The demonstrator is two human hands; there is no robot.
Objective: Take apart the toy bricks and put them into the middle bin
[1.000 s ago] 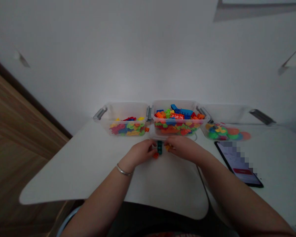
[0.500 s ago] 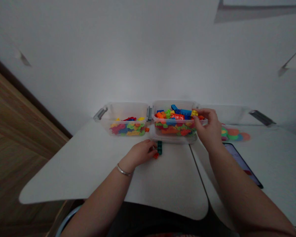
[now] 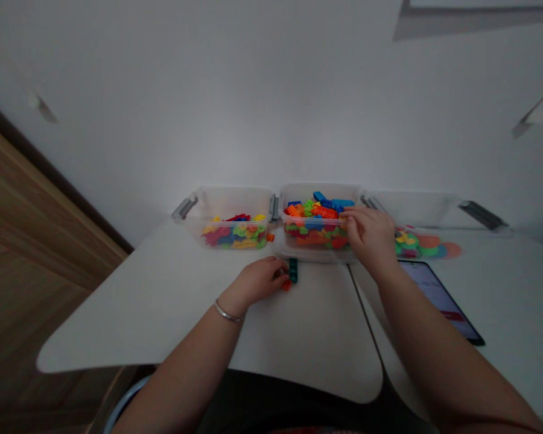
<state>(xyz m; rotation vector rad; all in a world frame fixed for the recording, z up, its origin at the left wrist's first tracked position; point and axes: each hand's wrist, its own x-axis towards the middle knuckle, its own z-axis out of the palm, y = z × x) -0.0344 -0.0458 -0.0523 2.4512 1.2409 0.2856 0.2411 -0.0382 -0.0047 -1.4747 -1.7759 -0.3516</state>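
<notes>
My left hand (image 3: pixel 266 278) rests on the white table with its fingers curled against a dark green building brick (image 3: pixel 293 270) and a small red-orange brick (image 3: pixel 286 285). A clear plastic box (image 3: pixel 317 250) of mixed building bricks stands just beyond. My right hand (image 3: pixel 370 236) reaches over the front right corner of this box, thumb and fingers drawn together at the bricks. Whatever lies between those fingertips is hidden. Orange-red bricks (image 3: pixel 324 212) and blue bricks (image 3: pixel 342 204) show on top of the pile beside the fingers.
Left of it stands another clear box (image 3: pixel 228 191) with colourful pieces, and a small orange piece (image 3: pixel 270 237) lies between the boxes. A third clear box (image 3: pixel 416 202) holds round pieces at right. A phone (image 3: pixel 441 298) lies near my right forearm. A wall rises behind.
My right hand has shifted left and slightly down at the box corner. The yellow brick by its fingertips no longer shows. My left hand and its bricks have stayed put.
</notes>
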